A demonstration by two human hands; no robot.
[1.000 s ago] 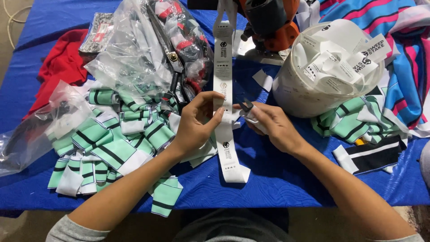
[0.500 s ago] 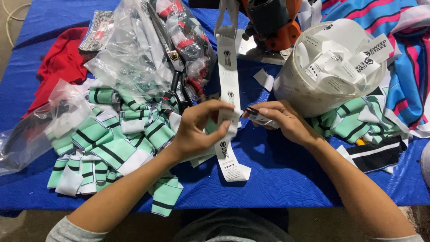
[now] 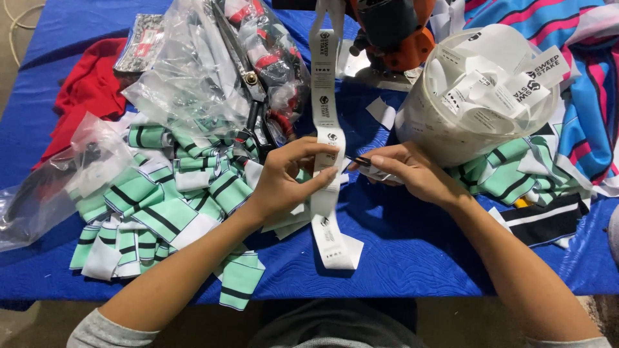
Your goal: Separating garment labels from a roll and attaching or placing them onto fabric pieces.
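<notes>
Pinching one white label strip (image 3: 324, 116), the left hand (image 3: 287, 180) meets the right hand (image 3: 412, 174), gripping small snips (image 3: 361, 161); one white tub (image 3: 464, 129) holds cut labels (image 3: 496, 84).

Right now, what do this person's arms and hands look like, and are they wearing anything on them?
Both hands, the left hand and the right hand, are bare: no gloves, and no rings or watch that I can see. The forearms are uncovered too. Grey sleeves are pushed up near the elbows at the bottom edge of the view.
</notes>
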